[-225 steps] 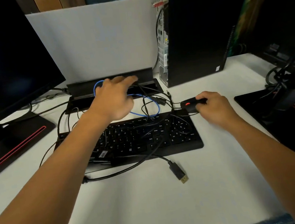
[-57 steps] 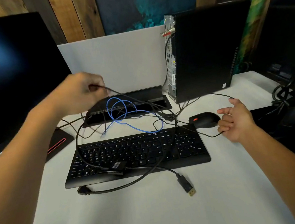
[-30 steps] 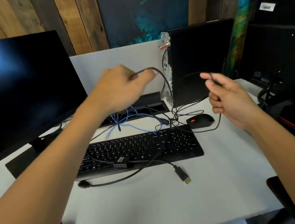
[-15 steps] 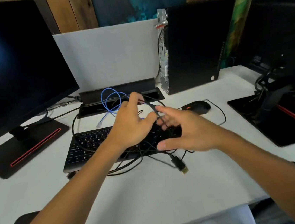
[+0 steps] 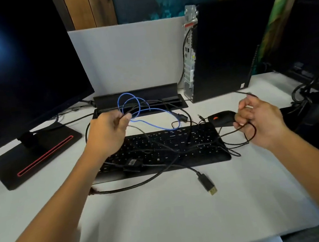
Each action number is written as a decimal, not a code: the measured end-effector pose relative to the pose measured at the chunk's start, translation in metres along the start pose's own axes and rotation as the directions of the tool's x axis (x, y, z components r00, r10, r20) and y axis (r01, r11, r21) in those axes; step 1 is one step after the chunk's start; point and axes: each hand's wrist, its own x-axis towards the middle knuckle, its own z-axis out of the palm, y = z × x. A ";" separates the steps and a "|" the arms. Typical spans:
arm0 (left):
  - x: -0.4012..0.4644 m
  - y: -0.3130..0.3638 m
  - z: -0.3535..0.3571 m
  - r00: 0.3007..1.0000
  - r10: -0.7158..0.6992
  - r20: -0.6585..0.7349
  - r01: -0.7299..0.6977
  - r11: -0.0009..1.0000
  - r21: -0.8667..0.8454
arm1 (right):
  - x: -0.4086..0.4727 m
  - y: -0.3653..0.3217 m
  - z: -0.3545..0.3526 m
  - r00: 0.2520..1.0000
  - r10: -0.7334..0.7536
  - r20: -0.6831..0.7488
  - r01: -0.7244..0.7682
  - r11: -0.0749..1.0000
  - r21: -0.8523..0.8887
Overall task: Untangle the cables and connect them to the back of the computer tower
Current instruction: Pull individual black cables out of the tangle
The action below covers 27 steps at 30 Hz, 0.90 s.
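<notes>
A black computer tower (image 5: 224, 49) stands at the back right, its port side (image 5: 188, 58) facing left. Thin black cables (image 5: 169, 147) lie tangled across the black keyboard (image 5: 198, 156). My left hand (image 5: 108, 134) is closed on a thin black cable above the keyboard's left end. My right hand (image 5: 260, 119) is closed on a looped thin black cable to the right of the keyboard, beside the black mouse (image 5: 222, 117). A blue network cable (image 5: 133, 106) coils behind the keyboard. A thick black cable with a gold-tipped plug (image 5: 208, 185) lies in front.
A large monitor (image 5: 19, 63) on a red-striped base (image 5: 35, 155) stands at the left. A black cable box (image 5: 138, 101) with its lid up sits against the grey divider. A second monitor stand and cables (image 5: 316, 107) crowd the right edge.
My hands have moved apart from the middle of the keyboard: the left up and left, the right out past the mouse, each with a thin black cable in it.
</notes>
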 end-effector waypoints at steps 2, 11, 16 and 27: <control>-0.002 0.008 -0.003 0.984 -0.157 0.081 0.162 0.985 -0.062 | 0.002 -0.001 -0.005 0.998 0.057 0.006 -0.057 0.998 -0.018; 0.008 -0.008 -0.029 0.991 -0.133 0.019 0.134 0.962 -0.240 | -0.001 -0.014 -0.013 0.998 0.007 -0.061 -0.016 0.990 -0.139; 0.011 -0.028 -0.054 0.994 0.008 -0.110 -0.041 0.953 -0.301 | 0.008 -0.015 -0.029 0.983 0.078 -0.167 -0.111 0.975 -0.194; 0.017 -0.077 -0.053 0.869 -0.431 -0.241 0.076 0.599 -0.797 | 0.010 -0.018 -0.037 0.941 0.262 -0.214 -0.278 0.960 -0.045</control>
